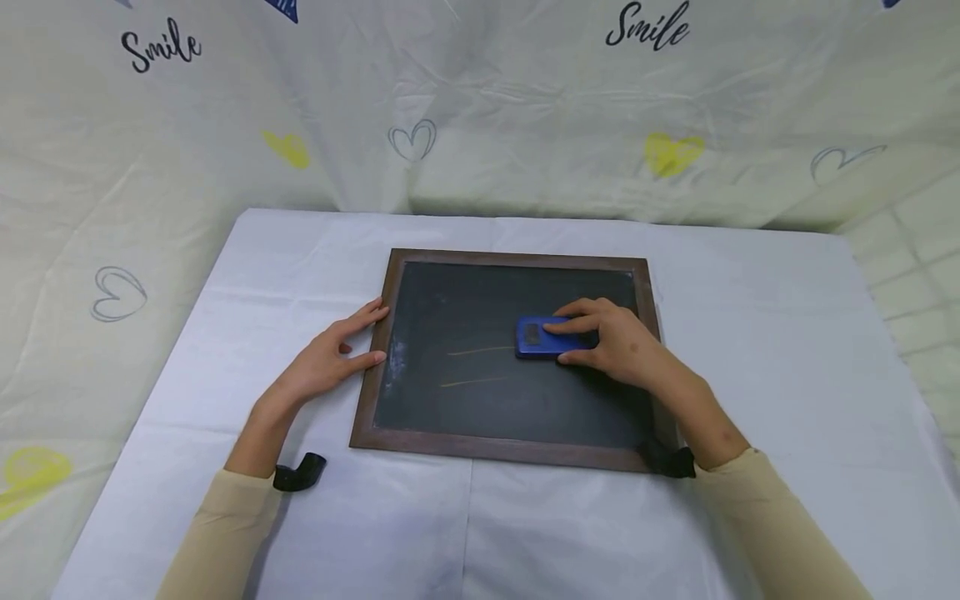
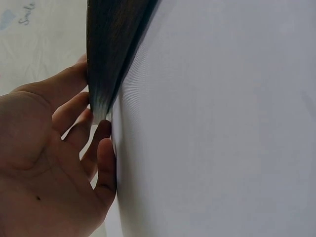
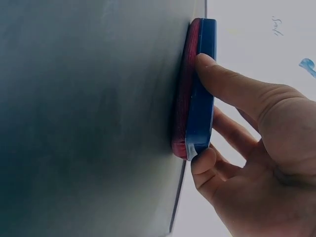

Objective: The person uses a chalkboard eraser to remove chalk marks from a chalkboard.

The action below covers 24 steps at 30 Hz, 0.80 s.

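A chalkboard [image 1: 465,300] in a brown wooden frame lies on a white-covered table. My right hand [image 1: 618,342] grips a blue board eraser [image 1: 531,337] by its sides, on the right half of the board. In the right wrist view the eraser's red felt [image 3: 183,103] faces the black surface, with the thumb along one side. Two thin yellowish chalk lines [image 1: 474,384] run across the middle, the upper one meeting the eraser's left end. My left hand [image 1: 330,354] rests its fingertips and thumb on the left frame edge [image 2: 106,54], fingers spread.
A pale chalk smudge [image 1: 396,364] marks the board's left side. Black wrist straps show at both cuffs, the left one [image 1: 300,472] over the tablecloth [image 1: 420,533]. Behind the table hangs a white curtain [image 1: 510,108] printed with hearts and lettering.
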Available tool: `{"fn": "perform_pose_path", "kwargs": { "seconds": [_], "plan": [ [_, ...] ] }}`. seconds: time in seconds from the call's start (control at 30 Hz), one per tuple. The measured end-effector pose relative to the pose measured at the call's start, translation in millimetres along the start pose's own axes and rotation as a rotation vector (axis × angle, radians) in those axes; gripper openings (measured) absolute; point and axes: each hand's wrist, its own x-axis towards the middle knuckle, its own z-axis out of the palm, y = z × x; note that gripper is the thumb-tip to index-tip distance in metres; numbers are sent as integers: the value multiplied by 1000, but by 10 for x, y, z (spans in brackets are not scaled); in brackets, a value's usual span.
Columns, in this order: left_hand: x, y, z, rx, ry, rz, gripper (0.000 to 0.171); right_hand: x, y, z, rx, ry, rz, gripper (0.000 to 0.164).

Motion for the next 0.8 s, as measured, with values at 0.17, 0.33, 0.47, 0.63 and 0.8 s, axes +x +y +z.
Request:
{"fn": "perform_pose_path", "kwargs": {
  "seconds": [0.17, 0.33, 0.47, 0.63, 0.8],
  "plan": [
    [5, -13, 11, -3, 0, -5, 74, 54, -36, 25, 3, -16, -18, 50],
    [2, -4, 11, -6, 2, -7, 74, 113, -101, 56, 4, -28, -30, 49],
    [-10, 2, 8, -1, 3, -9, 75, 155, -155, 82, 8, -37, -28, 49],
    [-16, -10, 8, -8, 5, -8, 75, 180, -214, 105, 16, -39, -25, 48],
    [-16, -16, 17, -7, 6, -5, 75, 198, -238, 124, 16, -38, -30, 48]
  ]
}}
